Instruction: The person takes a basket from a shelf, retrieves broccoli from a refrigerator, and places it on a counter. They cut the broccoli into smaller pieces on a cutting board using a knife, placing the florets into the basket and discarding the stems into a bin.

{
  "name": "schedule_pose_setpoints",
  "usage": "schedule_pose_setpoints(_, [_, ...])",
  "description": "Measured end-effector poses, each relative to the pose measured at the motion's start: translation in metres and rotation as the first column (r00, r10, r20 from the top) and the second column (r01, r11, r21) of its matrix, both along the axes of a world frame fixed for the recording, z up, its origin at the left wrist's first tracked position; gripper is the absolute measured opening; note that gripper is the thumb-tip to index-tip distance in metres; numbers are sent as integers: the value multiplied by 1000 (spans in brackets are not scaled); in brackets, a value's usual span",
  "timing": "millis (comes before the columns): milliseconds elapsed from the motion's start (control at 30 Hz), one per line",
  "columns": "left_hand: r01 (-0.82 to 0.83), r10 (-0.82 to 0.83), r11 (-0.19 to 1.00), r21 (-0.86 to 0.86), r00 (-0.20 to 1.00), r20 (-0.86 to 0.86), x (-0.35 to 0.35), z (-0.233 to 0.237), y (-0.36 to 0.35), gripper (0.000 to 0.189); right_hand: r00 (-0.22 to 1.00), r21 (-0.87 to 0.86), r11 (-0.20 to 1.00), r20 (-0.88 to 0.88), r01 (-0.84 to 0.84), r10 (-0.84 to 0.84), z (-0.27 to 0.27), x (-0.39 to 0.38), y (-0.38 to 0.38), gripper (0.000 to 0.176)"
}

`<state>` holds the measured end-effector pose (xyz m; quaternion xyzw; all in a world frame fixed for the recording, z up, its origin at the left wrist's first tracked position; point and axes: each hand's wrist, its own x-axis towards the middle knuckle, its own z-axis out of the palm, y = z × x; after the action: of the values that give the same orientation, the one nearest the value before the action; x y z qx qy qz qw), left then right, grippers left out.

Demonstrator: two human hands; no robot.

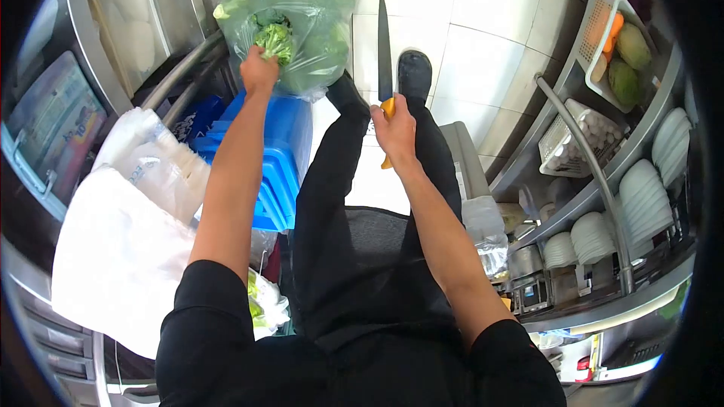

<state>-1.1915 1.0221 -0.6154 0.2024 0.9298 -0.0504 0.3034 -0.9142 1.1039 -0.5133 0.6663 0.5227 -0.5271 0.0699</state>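
Observation:
My left hand [259,71] is closed on a piece of broccoli [274,42], its pale green stems facing up. The broccoli overlaps a clear plastic bag [324,38] with more green vegetables in it; the bag lies at the top, over the end of a blue plastic crate [283,132]. Between my knees, my right hand [394,126] grips the yellow handle of a long kitchen knife [385,49]. Its dark blade points away from me, well to the right of the bag.
White floor tiles [483,41] lie ahead. White plastic bags [113,249] hang at left. Along the right, metal shelves carry a white basket [596,79] of vegetables, a basket of eggs [584,139] and stacked white plates [645,203], behind a metal rail [596,169].

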Motion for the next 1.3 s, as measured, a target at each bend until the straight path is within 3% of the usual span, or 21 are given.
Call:
schedule_pose_setpoints(67, [15, -7, 990, 142, 998, -56, -6, 1, -16, 43, 1000, -11, 1000, -15, -1, 1, 12, 5, 5, 41])
schedule_pose_setpoints(100, [-225, 197, 929, 295, 973, 121, -6, 0, -27, 39, 1000, -18, 1000, -24, -5, 4, 19, 8, 8, 41])
schedule_pose_setpoints(133, [-461, 351, 795, 394, 880, 321, -6, 6, -33, 35, 999, -13, 1000, -31, -11, 10, 22, 15, 8, 42])
schedule_pose_setpoints(167, [-670, 439, 605, 430, 731, 523, -9, 14, -38, 31, 999, -9, 1000, -40, -16, 16, 25, 23, 8, 42])
schedule_pose_setpoints(200, [-795, 449, 481, 369, 585, 676, -6, 50, -27, 25, 998, -4, 1000, -52, -21, 20, 28, 32, 8, 42])
schedule_pose_setpoints(267, [-893, 272, 289, 344, 421, 865, 4, 99, -24, 31, 996, -68, 996, -58, 62, -66, 38, 50, 9, 46])
schedule_pose_setpoints(333, [-939, 85, 193, 284, 305, 949, 18, 157, -8, 40, 989, -108, 986, -54, 128, -135, 47, 73, 8, 48])
schedule_pose_setpoints(400, [-950, -78, 228, 213, 200, 977, 36, 221, 7, 54, 976, -164, 968, -72, 192, -205, 85, 89, 25, 50])
schedule_pose_setpoints(500, [-921, -243, 373, -113, -214, 946, 69, 343, 62, 83, 938, -155, 941, -126, 302, -322, 167, 118, 51, 49])
schedule_pose_setpoints(567, [-922, -411, 369, -120, -278, 868, 95, 407, 109, 97, 913, -72, 925, -149, 373, -380, 218, 140, 61, 42])
schedule_pose_setpoints(600, [-960, -553, 280, -12, -172, 816, 106, 426, 132, 100, 899, -8, 910, -148, 415, -411, 239, 154, 65, 37])
schedule_pose_setpoints(700, [-870, -679, 484, 96, -304, 669, 134, 467, 211, 95, 947, 326, 890, -133, 319, -291, 281, 204, 69, 45])
schedule_pose_setpoints(767, [-645, -555, 745, 168, -460, 693, 175, 451, 247, 90, 940, 376, 862, -108, 341, -324, 330, 231, 74, 46])
schedule_pose_setpoints(867, [-437, -379, 899, -12, -794, 476, 285, 496, 274, 71, 865, 433, 748, -250, 502, -436, 400, 267, 77, 41])
schedule_pose_setpoints(933, [-472, -222, 826, -307, -774, 593, 336, 512, 250, 70, 790, 477, 630, -356, 612, -498, 433, 288, 69, 37])
schedule_pose_setpoints(1033, [-516, -62, 650, -558, -768, 637, 391, 521, 249, 73, 673, 445, 514, -371, 734, -640, 470, 328, 61, 37])
schedule_pose_setpoints(1100, [-511, -46, 704, -493, -726, 686, 412, 537, 261, 73, 616, 498, 404, -397, 768, -681, 478, 355, 57, 33])
schedule_pose_setpoints(1133, [-486, -87, 797, -358, -679, 729, 424, 560, 271, 72, 596, 533, 345, -422, 773, -683, 479, 368, 56, 29])
schedule_pose_setpoints(1200, [-312, -119, 935, -169, -724, 679, 450, 585, 302, 71, 519, 532, 231, -493, 815, -698, 485, 392, 58, 23])
schedule_pose_setpoints(1267, [-242, -149, 970, -18, -652, 744, 492, 592, 353, 71, 422, 476, 166, -502, 864, -755, 492, 408, 67, 21])
schedule_pose_setpoints(1300, [-235, -226, 965, 113, -538, 812, 520, 595, 379, 72, 384, 459, 153, -464, 875, -798, 495, 418, 74, 21])
